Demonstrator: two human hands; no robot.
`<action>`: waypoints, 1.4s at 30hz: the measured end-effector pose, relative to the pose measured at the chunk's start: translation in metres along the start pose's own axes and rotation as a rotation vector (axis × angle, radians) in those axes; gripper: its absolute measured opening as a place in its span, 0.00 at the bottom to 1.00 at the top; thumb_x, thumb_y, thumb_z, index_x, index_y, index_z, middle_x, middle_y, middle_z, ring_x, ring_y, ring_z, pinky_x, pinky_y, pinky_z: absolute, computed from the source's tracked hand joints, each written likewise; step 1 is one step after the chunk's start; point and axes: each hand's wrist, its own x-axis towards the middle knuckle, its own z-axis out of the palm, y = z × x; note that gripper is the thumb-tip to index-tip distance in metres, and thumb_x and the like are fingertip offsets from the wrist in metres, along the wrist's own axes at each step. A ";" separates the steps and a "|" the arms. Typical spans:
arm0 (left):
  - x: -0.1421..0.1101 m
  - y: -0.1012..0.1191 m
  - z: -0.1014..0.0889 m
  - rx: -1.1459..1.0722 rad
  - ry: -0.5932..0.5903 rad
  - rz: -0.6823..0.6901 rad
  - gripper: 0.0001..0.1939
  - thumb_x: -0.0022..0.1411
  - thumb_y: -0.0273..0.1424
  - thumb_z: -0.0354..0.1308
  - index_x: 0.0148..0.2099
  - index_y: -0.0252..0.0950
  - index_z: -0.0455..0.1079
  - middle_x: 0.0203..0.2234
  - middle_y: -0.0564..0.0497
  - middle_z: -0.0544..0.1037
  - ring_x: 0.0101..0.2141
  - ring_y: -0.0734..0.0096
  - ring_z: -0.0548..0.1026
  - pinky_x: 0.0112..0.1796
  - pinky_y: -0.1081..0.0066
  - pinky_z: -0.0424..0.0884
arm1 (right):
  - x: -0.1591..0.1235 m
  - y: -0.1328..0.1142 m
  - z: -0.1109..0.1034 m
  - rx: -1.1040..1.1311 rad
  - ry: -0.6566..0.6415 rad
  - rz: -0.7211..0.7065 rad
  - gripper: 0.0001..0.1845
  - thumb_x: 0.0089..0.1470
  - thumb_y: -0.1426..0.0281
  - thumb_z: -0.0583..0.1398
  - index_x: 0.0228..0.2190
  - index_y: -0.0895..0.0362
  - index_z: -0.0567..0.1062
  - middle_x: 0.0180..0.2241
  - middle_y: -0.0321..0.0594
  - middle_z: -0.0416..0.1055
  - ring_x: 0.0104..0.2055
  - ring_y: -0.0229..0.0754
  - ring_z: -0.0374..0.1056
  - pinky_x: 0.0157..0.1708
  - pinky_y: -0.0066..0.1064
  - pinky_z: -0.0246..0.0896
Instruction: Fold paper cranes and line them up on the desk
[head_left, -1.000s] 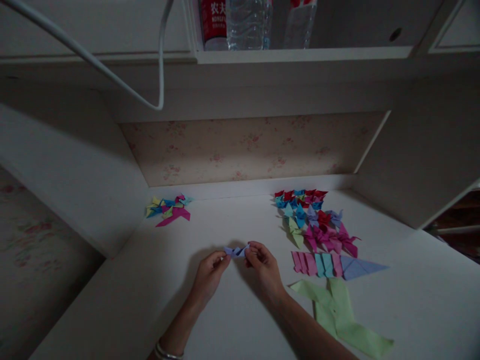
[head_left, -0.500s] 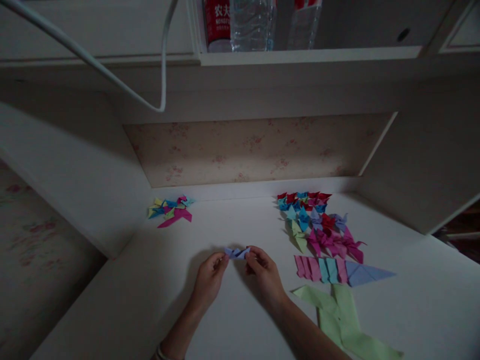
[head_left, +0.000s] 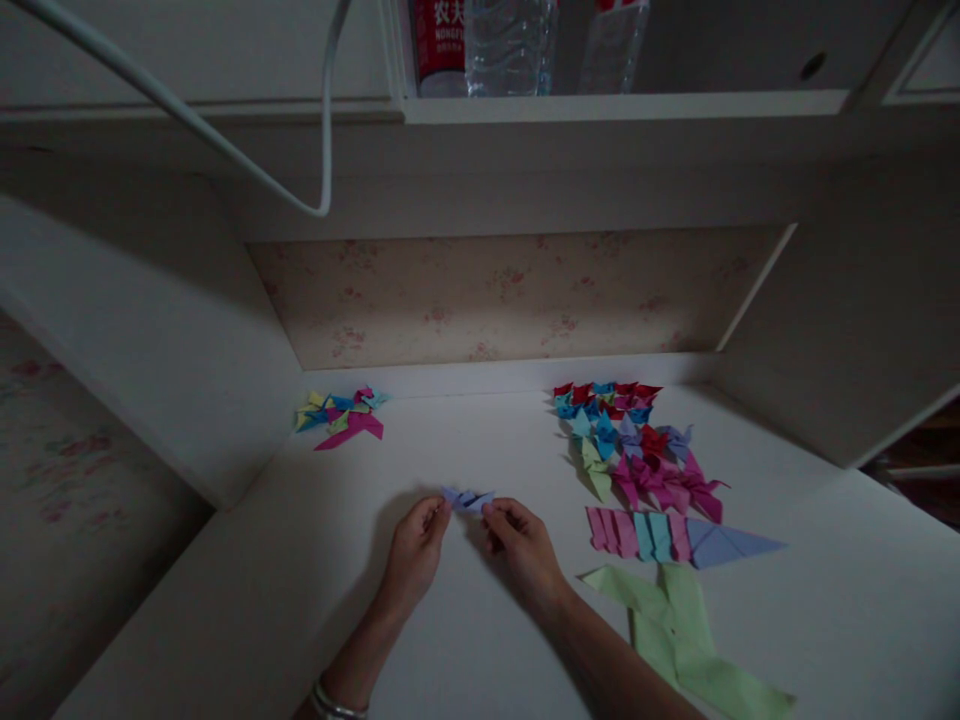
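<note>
Between my two hands is a small folded piece of lavender paper [head_left: 469, 499], raised above the white tabletop [head_left: 465, 620]. My left hand [head_left: 417, 545] pinches its left end between thumb and fingers. At the other end, my right hand [head_left: 525, 545] grips the paper the same way, with the fingers curled under. Folded strips in pink and teal [head_left: 637, 534] lie to the right of my right hand, along with a flat lavender folded triangle [head_left: 735, 544]. A large pale green folded paper [head_left: 679, 630] rests nearer to me.
Several folded paper cranes [head_left: 637, 440] in many colours sit in rows at the back right. A smaller colourful paper pile [head_left: 341, 415] lies at the back left. A white lamp arm [head_left: 328, 130] hangs overhead, and plastic bottles [head_left: 506, 45] stand on the shelf.
Both hands have shifted slightly left with the lavender paper, which now tilts down a little at its right end. The other papers stay where they were.
</note>
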 end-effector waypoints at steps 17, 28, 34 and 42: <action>0.002 -0.003 0.002 -0.023 -0.007 0.002 0.19 0.60 0.44 0.52 0.38 0.32 0.72 0.28 0.50 0.75 0.30 0.68 0.71 0.32 0.73 0.64 | -0.002 0.003 -0.004 -0.144 -0.046 -0.075 0.19 0.54 0.54 0.58 0.25 0.58 0.70 0.15 0.28 0.54 0.18 0.32 0.47 0.19 0.26 0.40; 0.002 -0.002 0.003 -0.033 0.000 -0.024 0.20 0.59 0.45 0.53 0.38 0.32 0.72 0.25 0.51 0.73 0.28 0.70 0.69 0.30 0.74 0.63 | -0.005 -0.004 -0.002 -0.131 -0.043 -0.064 0.19 0.53 0.54 0.59 0.25 0.58 0.71 0.16 0.28 0.55 0.19 0.32 0.48 0.19 0.26 0.40; 0.003 -0.003 0.003 -0.067 0.022 -0.033 0.18 0.58 0.44 0.56 0.37 0.33 0.73 0.26 0.51 0.74 0.28 0.70 0.69 0.31 0.74 0.63 | -0.002 0.003 -0.002 -0.058 -0.005 -0.037 0.19 0.50 0.53 0.61 0.25 0.58 0.72 0.16 0.28 0.56 0.18 0.31 0.49 0.18 0.26 0.41; 0.002 0.003 0.002 -0.066 0.022 -0.058 0.17 0.57 0.43 0.56 0.36 0.33 0.72 0.24 0.52 0.73 0.26 0.71 0.68 0.29 0.74 0.62 | -0.001 0.002 -0.001 -0.004 0.003 -0.018 0.19 0.48 0.53 0.63 0.25 0.57 0.72 0.17 0.28 0.59 0.17 0.31 0.51 0.17 0.25 0.43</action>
